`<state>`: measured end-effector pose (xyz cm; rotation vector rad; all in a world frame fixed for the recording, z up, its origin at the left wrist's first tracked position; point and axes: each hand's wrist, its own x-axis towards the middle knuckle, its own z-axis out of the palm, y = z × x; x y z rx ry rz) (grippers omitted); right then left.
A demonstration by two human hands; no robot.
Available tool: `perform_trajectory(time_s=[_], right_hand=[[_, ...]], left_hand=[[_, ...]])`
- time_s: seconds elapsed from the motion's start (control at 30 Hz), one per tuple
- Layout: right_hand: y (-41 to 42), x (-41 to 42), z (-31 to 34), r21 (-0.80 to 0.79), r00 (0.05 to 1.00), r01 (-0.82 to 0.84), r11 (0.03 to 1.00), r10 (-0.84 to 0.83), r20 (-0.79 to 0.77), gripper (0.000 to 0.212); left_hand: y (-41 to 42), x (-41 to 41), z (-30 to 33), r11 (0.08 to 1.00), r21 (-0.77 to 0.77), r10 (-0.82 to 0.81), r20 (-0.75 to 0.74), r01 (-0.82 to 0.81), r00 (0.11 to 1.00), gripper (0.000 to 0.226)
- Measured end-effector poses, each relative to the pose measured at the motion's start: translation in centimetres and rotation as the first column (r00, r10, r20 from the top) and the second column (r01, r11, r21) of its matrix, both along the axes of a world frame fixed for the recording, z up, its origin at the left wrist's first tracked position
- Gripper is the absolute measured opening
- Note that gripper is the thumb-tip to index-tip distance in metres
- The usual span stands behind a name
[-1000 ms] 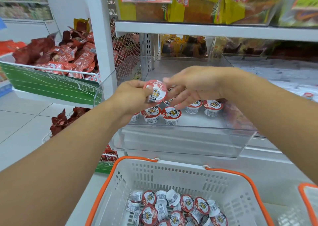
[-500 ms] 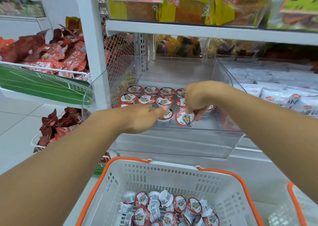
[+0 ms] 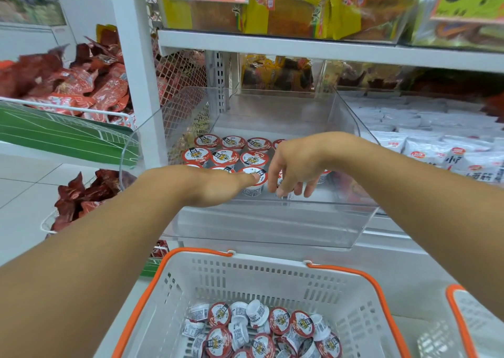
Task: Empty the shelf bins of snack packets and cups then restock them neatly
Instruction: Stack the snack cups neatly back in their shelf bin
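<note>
A clear plastic shelf bin (image 3: 272,226) holds rows of small red-lidded cups (image 3: 223,156) standing upright at its left and front. My left hand (image 3: 218,187) reaches in flat, its fingertip touching the lid of a front-row cup (image 3: 253,191). To its right, my right hand (image 3: 294,164) hangs over another cup (image 3: 283,192) that stands on the bin floor, with its fingers spread loosely around it. Below, a white basket with orange rim (image 3: 245,276) holds a loose heap of several of the same cups (image 3: 259,330).
Red snack packets (image 3: 81,90) fill a wire bin at left, beyond a white shelf post (image 3: 136,71). White packets (image 3: 436,150) fill the bin to the right. Yellow packets (image 3: 300,3) sit on the shelf above. A second basket (image 3: 463,316) shows at lower right.
My right hand took a cup from my left hand, lowered it into the bin's front row and opened its fingers. My left hand moved down to the neighbouring cup.
</note>
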<state>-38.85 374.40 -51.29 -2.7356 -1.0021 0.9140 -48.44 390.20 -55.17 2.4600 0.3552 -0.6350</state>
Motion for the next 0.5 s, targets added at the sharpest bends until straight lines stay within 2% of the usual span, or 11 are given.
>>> perform_trajectory(time_s=[0.1, 0.17, 0.2, 0.23, 0.27, 0.33, 0.37, 0.4, 0.43, 0.47, 0.5], right_hand=[[-0.2, 0.3, -0.1, 0.019, 1.0, 0.003, 1.0, -0.003, 0.001, 0.013], [-0.4, 0.5, 0.5, 0.041, 1.0, -0.002, 0.999, 0.001, 0.019, 0.013], [-0.7, 0.6, 1.3, 0.075, 0.998, -0.016, 0.997, 0.011, 0.055, 0.013], [-1.0, 0.5, 2.5, 0.136, 0.995, -0.024, 0.99, 0.011, 0.097, 0.012], [-1.5, 0.2, 4.0, 0.226, 0.993, -0.022, 0.974, -0.005, 0.116, 0.011], [-2.7, -1.2, 7.4, 0.341, 1.0, -0.025, 0.94, 0.023, 0.008, 0.008], [-3.3, -2.5, 8.7, 0.313, 0.99, -0.063, 0.948, 0.1, -0.103, 0.009], [-3.7, -3.8, 9.4, 0.241, 0.956, -0.122, 0.963, 0.179, -0.232, 0.011], [-3.7, -5.3, 9.1, 0.14, 0.906, -0.203, 0.969, 0.241, -0.347, 0.014], [-3.5, -6.6, 7.4, 0.034, 0.853, -0.299, 0.954, 0.283, -0.439, 0.017], [-2.9, -8.1, 4.6, -0.075, 0.811, -0.381, 0.921, 0.294, -0.505, 0.02]], left_hand=[[0.1, 0.0, -0.1, 0.999, 0.031, 0.035, 0.044, -0.036, 0.998, 0.08], [0.1, -0.3, 0.2, 0.997, 0.064, 0.025, 0.124, -0.033, 0.992, 0.074], [-0.1, -0.6, 0.6, 0.997, 0.082, -0.002, 0.211, -0.015, 0.977, 0.067], [-0.2, -0.9, 0.9, 0.993, 0.118, -0.052, 0.362, 0.01, 0.931, 0.057], [-0.3, -1.2, 1.3, 0.986, 0.169, -0.108, 0.541, 0.018, 0.834, 0.047], [-0.5, -2.4, 2.2, 0.972, 0.23, -0.17, 0.804, -0.034, 0.57, 0.044], [-0.7, -3.3, 2.7, 0.974, 0.221, -0.171, 0.866, -0.052, 0.47, 0.042], [-1.0, -4.4, 3.2, 0.979, 0.201, -0.167, 0.892, -0.039, 0.42, 0.041], [-1.3, -5.6, 3.6, 0.978, 0.209, -0.2, 0.883, 0.027, 0.425, 0.038], [-1.7, -6.9, 3.4, 0.965, 0.235, -0.264, 0.832, 0.12, 0.489, 0.036], [-2.2, -8.1, 2.6, 0.939, 0.276, -0.343, 0.73, 0.204, 0.592, 0.034]])
